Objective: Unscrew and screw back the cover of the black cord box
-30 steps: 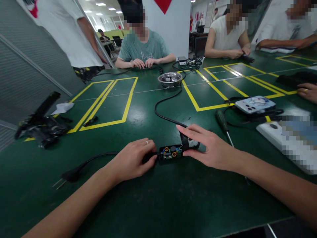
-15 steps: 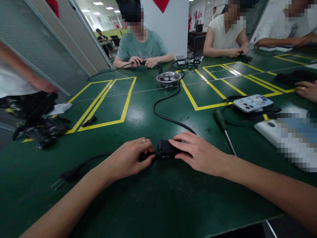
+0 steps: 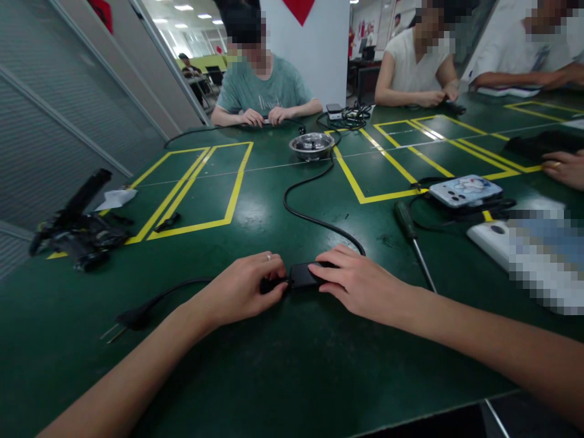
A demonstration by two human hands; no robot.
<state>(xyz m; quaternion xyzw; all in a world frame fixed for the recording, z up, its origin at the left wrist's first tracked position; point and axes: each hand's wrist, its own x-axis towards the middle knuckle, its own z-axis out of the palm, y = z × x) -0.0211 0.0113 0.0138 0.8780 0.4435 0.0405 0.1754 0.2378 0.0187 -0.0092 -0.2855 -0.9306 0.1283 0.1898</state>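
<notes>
Blk box [image 3: 301, 277] btwn L hand [image 3: 244, 286] & R hand [image 3: 365, 283], partly under latter.

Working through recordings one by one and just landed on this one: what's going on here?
A person at a green table is handling a black adapter box with both hands. The left hand pinches the cord at its left end; the right hand holds its right end, a finger on top. The box's top is covered, though whether it is fully seated can't be told. A two-pin plug lies to the left, a screwdriver to the right.
</notes>
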